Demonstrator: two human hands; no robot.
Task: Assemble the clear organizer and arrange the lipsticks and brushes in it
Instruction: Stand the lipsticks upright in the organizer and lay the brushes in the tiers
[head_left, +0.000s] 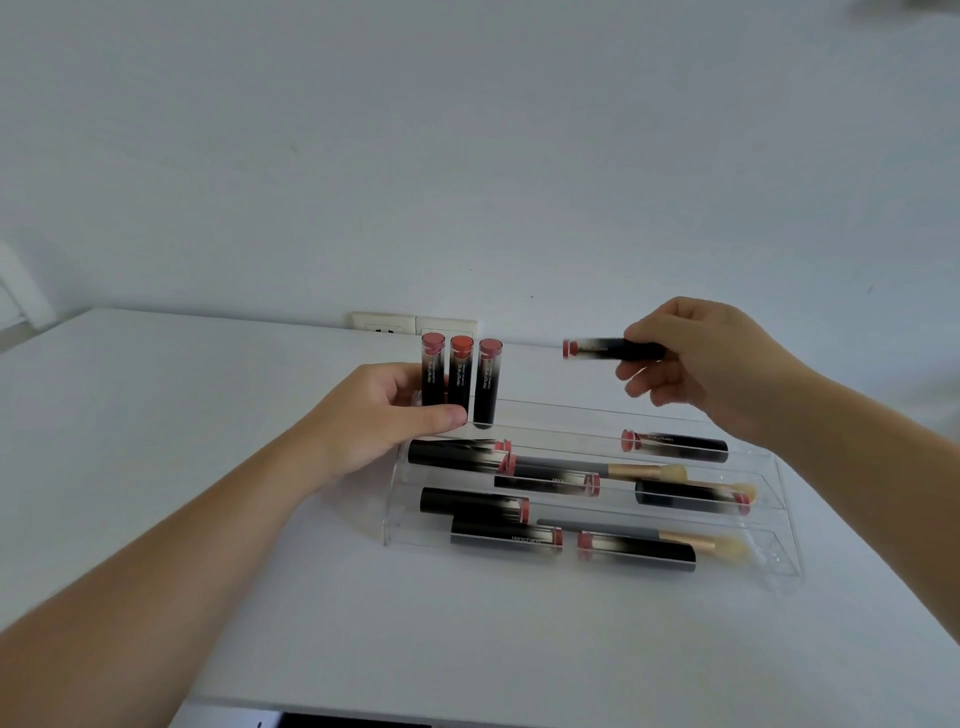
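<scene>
A stepped organizer (779, 519) of clear, glossy acrylic sits on the smooth white bench (156, 415), its long shallow tiers rising toward the wall. At the left end of the top tier three lipsticks (460, 379) stand upright side by side, slim black cylinders with translucent caps showing round red and pink tips. The left hand (374, 415) curls around the leftmost two, thumb pressed across their lower front and fingers (402, 379) behind them. The right hand (696, 364) hovers above the organizer's right half, its fingers clamped on a fourth lipstick (602, 348) held level, red end pointing left, clear of the tiers. On the right of the top tier another lipstick (675, 447) lies on its side. The lower tiers carry more lipsticks lying lengthwise, matte black tubes fading to clear near their red ends, together with two brushes: one (613, 470) with a grey handle, gold metal ferrule and pale soft bristles in the middle tiers, and a similar brush (654, 535) in the front tier. A white wall socket plate (410, 325) sits behind the bench.
</scene>
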